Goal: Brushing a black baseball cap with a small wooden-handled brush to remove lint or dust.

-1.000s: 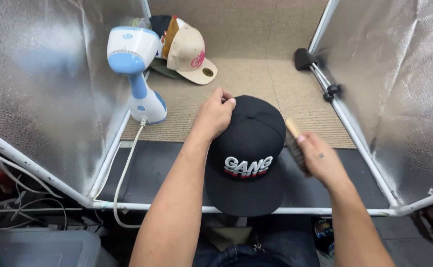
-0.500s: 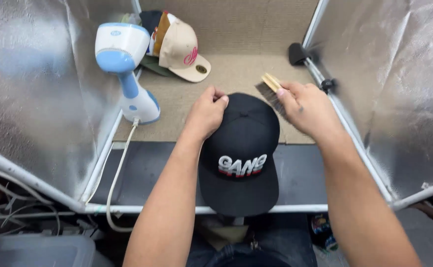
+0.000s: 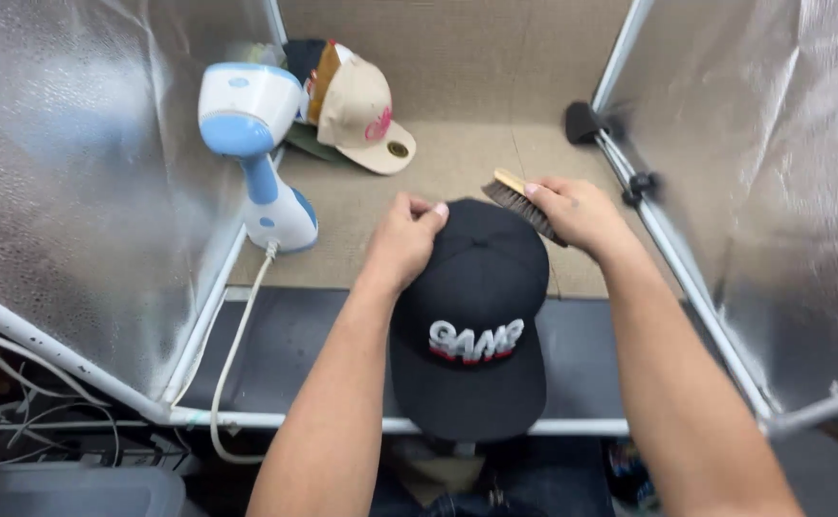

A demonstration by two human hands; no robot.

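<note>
The brush (image 3: 522, 203) has moved leftward onto the black cap (image 3: 471, 316), between both hands.

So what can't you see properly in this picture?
Head view only:
- Back of the black cap: hidden under the left hand.
- Brush: the right hand covers most of its handle.
- Caps behind the beige cap: blocked by it and the blue and white steamer.
- What the black cap rests on: hidden beneath it.
</note>
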